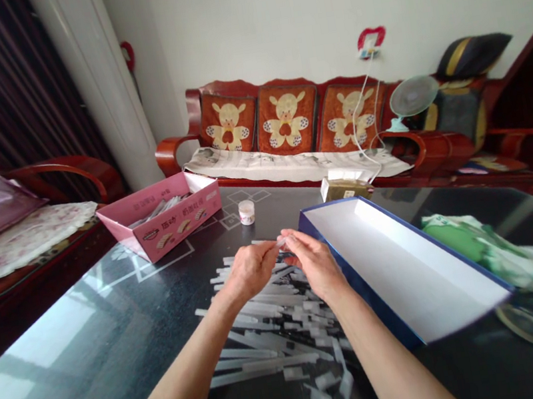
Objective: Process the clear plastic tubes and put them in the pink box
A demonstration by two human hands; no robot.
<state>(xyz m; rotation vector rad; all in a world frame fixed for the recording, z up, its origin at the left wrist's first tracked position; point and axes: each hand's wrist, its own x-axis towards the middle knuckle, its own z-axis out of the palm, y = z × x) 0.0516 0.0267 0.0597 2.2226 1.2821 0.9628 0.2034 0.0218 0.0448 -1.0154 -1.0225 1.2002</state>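
Observation:
Over the middle of the dark table, my left hand (251, 269) and my right hand (315, 262) meet, fingertips pinched together around a small translucent plastic tube (281, 242). Most of the tube is hidden by the fingers. Beneath my wrists lies a loose pile of long whitish translucent tubes (260, 365). Small translucent caps (321, 398) are scattered on its right and near side. Just right of my right hand stands a dark blue box (396, 253) with a white inside.
A pink box (184, 226) holding several similar tubes stands at the left. A small white tub (247, 212) sits beyond my hands. A gold-coloured box (345, 185) is at the back edge. Green-and-white plastic packaging (486, 245) lies at the right on the glossy table (68, 352).

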